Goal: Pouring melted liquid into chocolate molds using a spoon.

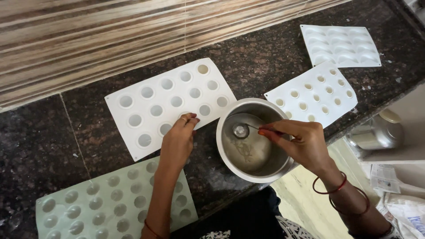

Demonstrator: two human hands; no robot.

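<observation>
A dark speckled stone worktop (66, 132) carries four silicone moulds around a steel pot (253, 139). Left of the pot lies a large white mould (170, 104) with round cavities, its lower edge pinned by the left hand (179, 139), fingertips pressed flat, holding nothing. Below-left of the pot sits a pale green mould (110, 203); above-right, two smaller white moulds (312, 93). Over the pot, the right hand (301, 144) pinches a thin-handled small ladle (241, 130), its bowl dipped inside. The scooping step appears in hand; carrying a spoonful to a cavity would call for a level, steady lift.
</observation>
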